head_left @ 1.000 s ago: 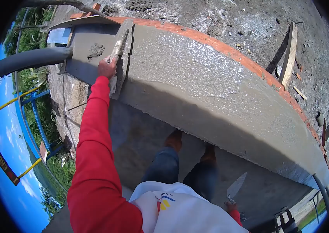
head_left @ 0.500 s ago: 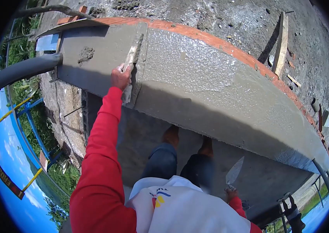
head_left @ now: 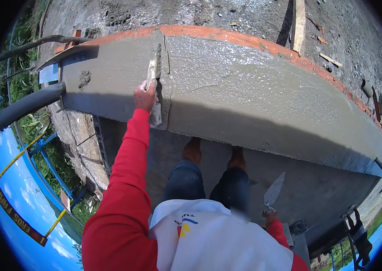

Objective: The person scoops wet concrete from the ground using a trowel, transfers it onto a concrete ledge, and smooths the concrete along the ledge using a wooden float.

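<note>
My left hand [head_left: 145, 96] is closed on a narrow, cement-smeared float [head_left: 154, 67], which lies across the wet cement surface [head_left: 227, 86] of the wall top. Cement is piled in a ridge [head_left: 165, 97] along the float's right side. Left of the float the surface looks smooth, with one rough lump of mortar [head_left: 84, 79] on it; to the right it is wet and grainy. Low beside my body, my right hand [head_left: 270, 217] grips a pointed trowel [head_left: 273, 192], its blade directed upward and away from the wall top.
A red-orange brick edge [head_left: 227, 38] runs along the far side. Beyond it are rough ground and a wooden plank [head_left: 298, 27]. A thick dark pipe [head_left: 28, 106] meets the left end. My legs [head_left: 193, 167] stand close to the near edge, and another person [head_left: 362, 239] is at far right.
My view has shifted. The float has turned more upright and moved slightly right toward the cement ridge. My right hand still holds the trowel low down.
</note>
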A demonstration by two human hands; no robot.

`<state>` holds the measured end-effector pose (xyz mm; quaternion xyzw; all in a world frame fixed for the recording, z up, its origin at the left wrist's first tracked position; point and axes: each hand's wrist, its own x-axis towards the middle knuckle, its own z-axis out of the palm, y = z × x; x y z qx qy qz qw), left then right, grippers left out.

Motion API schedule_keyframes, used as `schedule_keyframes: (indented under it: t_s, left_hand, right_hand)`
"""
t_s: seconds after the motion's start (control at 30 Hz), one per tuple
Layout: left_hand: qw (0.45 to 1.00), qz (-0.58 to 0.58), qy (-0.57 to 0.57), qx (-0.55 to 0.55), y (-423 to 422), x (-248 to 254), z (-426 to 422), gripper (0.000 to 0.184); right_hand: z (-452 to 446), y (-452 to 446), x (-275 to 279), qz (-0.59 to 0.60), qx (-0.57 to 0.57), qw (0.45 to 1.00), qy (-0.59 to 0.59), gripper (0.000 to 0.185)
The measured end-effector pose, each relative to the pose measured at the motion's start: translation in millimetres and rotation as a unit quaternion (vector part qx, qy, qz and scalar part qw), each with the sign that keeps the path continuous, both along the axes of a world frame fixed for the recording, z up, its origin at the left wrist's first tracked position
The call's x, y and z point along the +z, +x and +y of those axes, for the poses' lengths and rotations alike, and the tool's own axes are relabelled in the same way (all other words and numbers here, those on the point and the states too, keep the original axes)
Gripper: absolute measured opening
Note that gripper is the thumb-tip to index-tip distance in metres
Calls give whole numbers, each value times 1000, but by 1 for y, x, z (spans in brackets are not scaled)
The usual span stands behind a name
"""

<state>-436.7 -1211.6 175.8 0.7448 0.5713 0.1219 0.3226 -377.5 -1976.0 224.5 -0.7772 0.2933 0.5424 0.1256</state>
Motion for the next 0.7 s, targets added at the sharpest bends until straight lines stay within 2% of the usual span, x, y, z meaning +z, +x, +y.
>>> schedule_keyframes:
  t_s: [0.03, 0.13, 0.23, 0.27, 0.37, 0.47, 0.57, 0.7]
  left_hand:
    - [999, 7, 35, -34, 4, -4, -6, 30]
    - [997, -18, -75, 15, 32, 6, -34, 27]
    - [987, -56, -145, 37, 58, 15, -64, 33]
    - [984, -83, -154, 37, 67, 15, -74, 29]
    - [977, -108, -170, 65, 89, 6, -98, 21]
    - [967, -152, -196, 57, 112, 1, -124, 20]
    - [962, -161, -213, 57, 143, 9, -154, 19]
    - [966, -150, -209, 24, 176, 8, -192, 25]
  right_hand:
    - [-20, -9, -10, -9, -12, 1000, -11, 34]
    - [-37, -19, -12, -34, -41, 999, -8, 29]
    - [-45, -24, -11, -32, -78, 996, 21, 30]
    - [-45, -25, -8, -26, -94, 995, 31, 31]
    - [-16, -10, 15, 9, -17, 999, -32, 35]
    - [-38, -23, 8, -18, -18, 999, 25, 35]
    - [-43, -30, 10, -31, -80, 996, 28, 35]
    - [-41, -23, 15, -19, -9, 1000, -5, 36]
